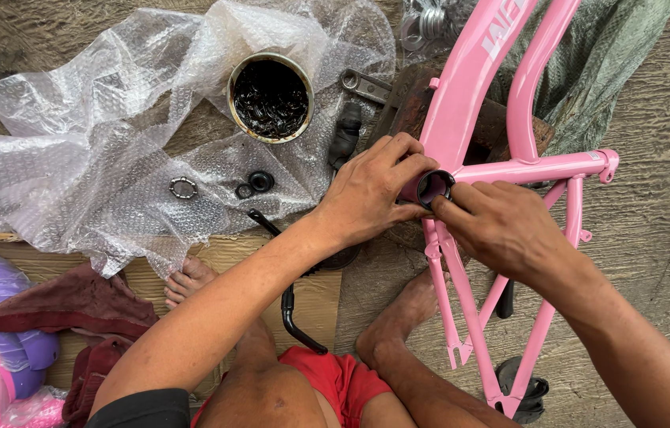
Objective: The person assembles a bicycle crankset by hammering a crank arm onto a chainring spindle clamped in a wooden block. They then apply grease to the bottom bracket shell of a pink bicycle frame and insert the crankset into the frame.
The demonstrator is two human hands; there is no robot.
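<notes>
Left hand (371,190) gripping pink bicycle frame (462,87) at its bottom bracket shell (432,187); right hand (501,226) fingers pinching shell rim; grease tin (270,97) on bubble wrap (81,158) nearby.

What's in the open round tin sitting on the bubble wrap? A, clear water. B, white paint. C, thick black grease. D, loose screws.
C: the tin on the bubble wrap is filled with a dark, glossy black paste that looks like grease, not a clear liquid, paint or hardware.
</notes>
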